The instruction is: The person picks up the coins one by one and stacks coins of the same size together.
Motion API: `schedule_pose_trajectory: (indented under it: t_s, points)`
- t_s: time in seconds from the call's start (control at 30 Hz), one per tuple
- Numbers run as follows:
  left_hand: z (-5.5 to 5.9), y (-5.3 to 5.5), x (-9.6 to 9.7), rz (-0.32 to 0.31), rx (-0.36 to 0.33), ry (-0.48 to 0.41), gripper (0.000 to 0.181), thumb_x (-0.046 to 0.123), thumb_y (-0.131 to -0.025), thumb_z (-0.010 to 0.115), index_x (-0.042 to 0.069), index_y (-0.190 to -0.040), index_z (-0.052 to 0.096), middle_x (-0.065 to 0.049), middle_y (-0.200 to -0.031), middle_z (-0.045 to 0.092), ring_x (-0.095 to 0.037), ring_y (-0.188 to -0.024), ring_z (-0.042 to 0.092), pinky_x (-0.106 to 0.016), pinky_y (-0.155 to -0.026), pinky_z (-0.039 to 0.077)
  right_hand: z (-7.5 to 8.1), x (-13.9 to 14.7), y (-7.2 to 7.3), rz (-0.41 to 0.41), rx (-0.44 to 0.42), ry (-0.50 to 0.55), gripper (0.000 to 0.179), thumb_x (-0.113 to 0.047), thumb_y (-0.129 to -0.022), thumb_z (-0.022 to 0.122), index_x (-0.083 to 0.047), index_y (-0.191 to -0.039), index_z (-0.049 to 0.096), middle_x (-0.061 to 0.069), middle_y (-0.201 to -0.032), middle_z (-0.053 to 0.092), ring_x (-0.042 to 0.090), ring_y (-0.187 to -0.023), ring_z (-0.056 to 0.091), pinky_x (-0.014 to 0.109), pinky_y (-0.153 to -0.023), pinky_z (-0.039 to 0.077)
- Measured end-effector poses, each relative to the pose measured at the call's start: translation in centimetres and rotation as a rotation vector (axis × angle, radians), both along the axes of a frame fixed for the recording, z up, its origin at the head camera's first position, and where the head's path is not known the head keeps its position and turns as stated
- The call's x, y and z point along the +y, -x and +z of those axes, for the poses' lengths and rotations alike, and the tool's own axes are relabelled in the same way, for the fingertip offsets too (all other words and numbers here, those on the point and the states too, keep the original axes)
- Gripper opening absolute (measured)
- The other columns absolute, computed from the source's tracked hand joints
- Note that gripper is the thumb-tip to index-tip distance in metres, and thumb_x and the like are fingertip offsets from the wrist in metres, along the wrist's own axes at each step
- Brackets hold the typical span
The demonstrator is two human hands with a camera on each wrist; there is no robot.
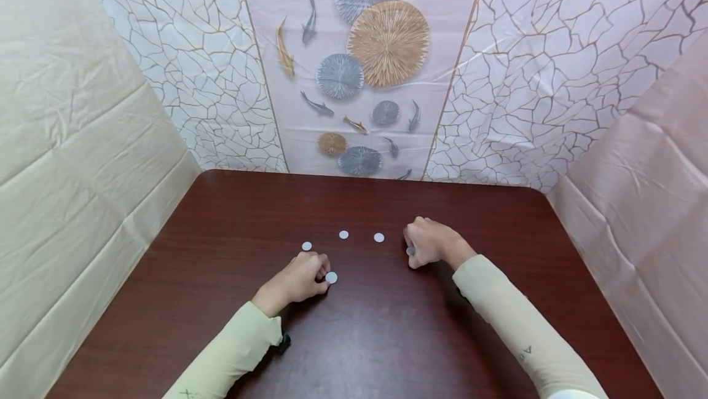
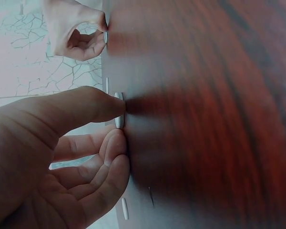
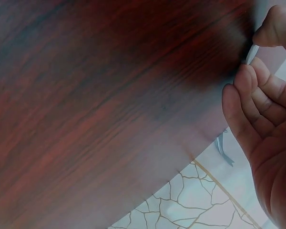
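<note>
My left hand (image 1: 298, 277) rests low at the table's left middle and pinches a small round white disc (image 1: 331, 277) by its edge. In the left wrist view the thumb and a finger hold that disc (image 2: 119, 110) flat against the tabletop. Further right, my right hand (image 1: 434, 243) holds another disc (image 1: 410, 251), which looks greyer in the hand's shadow. The right wrist view shows this disc (image 3: 251, 54) between thumb and fingertips, at the table surface. Just beyond the left hand's knuckles lies a white disc (image 1: 306, 246).
Two more white discs lie between the hands and slightly farther back, one left (image 1: 343, 235) and one right (image 1: 378, 237). All are on a dark red-brown wooden table (image 1: 376, 337). A patterned cloth (image 1: 359, 110) hangs behind it, with plain pale cloth at both sides.
</note>
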State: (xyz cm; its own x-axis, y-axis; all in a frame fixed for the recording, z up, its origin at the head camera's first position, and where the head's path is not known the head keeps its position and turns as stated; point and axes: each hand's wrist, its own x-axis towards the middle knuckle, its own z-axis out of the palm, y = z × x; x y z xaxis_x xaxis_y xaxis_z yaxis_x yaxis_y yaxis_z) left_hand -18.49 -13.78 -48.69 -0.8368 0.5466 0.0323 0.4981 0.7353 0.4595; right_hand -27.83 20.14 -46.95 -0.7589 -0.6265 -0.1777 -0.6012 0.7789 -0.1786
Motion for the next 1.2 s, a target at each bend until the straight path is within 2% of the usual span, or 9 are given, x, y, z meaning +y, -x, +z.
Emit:
schedule_pose_trajectory:
  t_s: [0.33, 0.53, 1.03, 1.2]
  points:
    - [0.0, -0.2, 0.0, 0.006, -0.006, -0.002, 0.015, 0.006, -0.087, 0.079, 0.004, -0.096, 0.068, -0.005, -0.091, 0.069, -0.015, -0.086, 0.068, -0.028, -0.076, 0.057, -0.1, 0.1, -0.7, 0.004, -0.004, 0.039, 0.012, -0.019, -0.072, 0.075, -0.017, -0.073, 0.063, -0.008, -0.065, 0.059, 0.009, -0.058, 0.052, 0.025, -0.058, 0.046]
    - [0.0, -0.2, 0.0, 0.002, 0.000, -0.007, 0.015, 0.005, -0.087, 0.079, 0.004, -0.096, 0.068, -0.006, -0.091, 0.070, -0.016, -0.086, 0.068, -0.028, -0.076, 0.057, 0.1, 0.3, -1.3, 0.020, -0.009, 0.056, 0.013, -0.017, -0.072, 0.074, -0.018, -0.074, 0.061, -0.008, -0.064, 0.057, 0.007, -0.056, 0.049, 0.023, -0.057, 0.044]
    - [0.0, -0.1, 0.2, 0.006, -0.003, -0.002, 0.014, 0.006, -0.087, 0.079, 0.005, -0.096, 0.068, -0.005, -0.091, 0.070, -0.016, -0.087, 0.069, -0.029, -0.077, 0.058, 0.3, 1.0, -3.9, 0.070, 0.024, 0.091, 0.019, -0.016, -0.068, 0.075, -0.018, -0.072, 0.057, -0.011, -0.062, 0.052, 0.002, -0.054, 0.042, 0.020, -0.054, 0.040]
    - [0.0, -0.1, 0.1, -0.002, 0.008, -0.001, 0.015, 0.006, -0.086, 0.079, 0.004, -0.095, 0.068, -0.006, -0.090, 0.070, -0.017, -0.087, 0.069, -0.028, -0.077, 0.058, 0.3, 1.2, -4.8, 0.075, 0.046, 0.103, 0.020, -0.016, -0.066, 0.075, -0.020, -0.072, 0.056, -0.012, -0.064, 0.053, 0.001, -0.055, 0.045, 0.020, -0.054, 0.040]
